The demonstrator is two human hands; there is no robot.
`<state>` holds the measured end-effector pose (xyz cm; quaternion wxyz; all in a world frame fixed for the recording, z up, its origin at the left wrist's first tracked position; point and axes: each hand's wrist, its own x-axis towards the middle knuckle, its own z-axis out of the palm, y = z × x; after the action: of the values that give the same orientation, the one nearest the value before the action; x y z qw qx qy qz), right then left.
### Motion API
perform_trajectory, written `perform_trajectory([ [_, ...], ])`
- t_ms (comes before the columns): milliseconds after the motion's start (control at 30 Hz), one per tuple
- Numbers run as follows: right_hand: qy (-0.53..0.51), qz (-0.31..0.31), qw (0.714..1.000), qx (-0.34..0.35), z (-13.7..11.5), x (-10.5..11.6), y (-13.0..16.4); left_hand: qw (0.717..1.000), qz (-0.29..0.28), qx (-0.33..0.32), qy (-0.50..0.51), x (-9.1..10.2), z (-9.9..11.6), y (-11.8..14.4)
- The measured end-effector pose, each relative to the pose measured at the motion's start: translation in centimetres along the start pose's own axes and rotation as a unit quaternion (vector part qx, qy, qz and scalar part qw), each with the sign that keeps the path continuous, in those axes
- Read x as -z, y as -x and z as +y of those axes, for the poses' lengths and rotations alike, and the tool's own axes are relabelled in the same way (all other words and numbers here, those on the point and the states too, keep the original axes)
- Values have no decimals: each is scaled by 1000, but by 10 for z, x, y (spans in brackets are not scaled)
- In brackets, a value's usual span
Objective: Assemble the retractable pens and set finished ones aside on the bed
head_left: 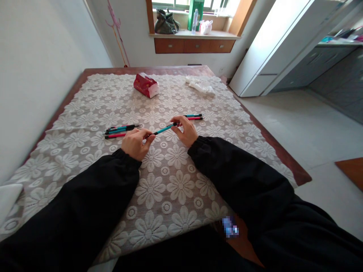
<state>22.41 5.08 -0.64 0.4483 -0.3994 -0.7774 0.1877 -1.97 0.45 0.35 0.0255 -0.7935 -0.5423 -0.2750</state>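
A blue pen with black ends (164, 129) is held between both hands, tilted up toward the right, above the lace tablecloth. My left hand (136, 142) pinches its lower left end. Fingers of my right hand (185, 130) close on the upper right end. Beside my left hand lies a group of several pens (117, 131), blue, red and black, partly hidden by the hand. Just behind my right hand rest a blue pen (195, 115) and a red pen (195, 118), their left parts covered by that hand.
A red tissue pack (146, 85) lies toward the far side of the table, with a crumpled white plastic bag (200, 86) to its right. The flowered lace tablecloth (181, 185) covers the wooden table (302, 175). A wall stands close on the left.
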Motion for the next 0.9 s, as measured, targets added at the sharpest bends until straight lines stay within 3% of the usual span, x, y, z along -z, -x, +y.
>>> perform_trajectory([
  [167,-72,5,997,-36,3,0,-3,999,-26,-4,-30,5,4,0],
  [900,-89,-15,993,-82,-3,4,-3,999,-26,-16,10,3,0,0],
])
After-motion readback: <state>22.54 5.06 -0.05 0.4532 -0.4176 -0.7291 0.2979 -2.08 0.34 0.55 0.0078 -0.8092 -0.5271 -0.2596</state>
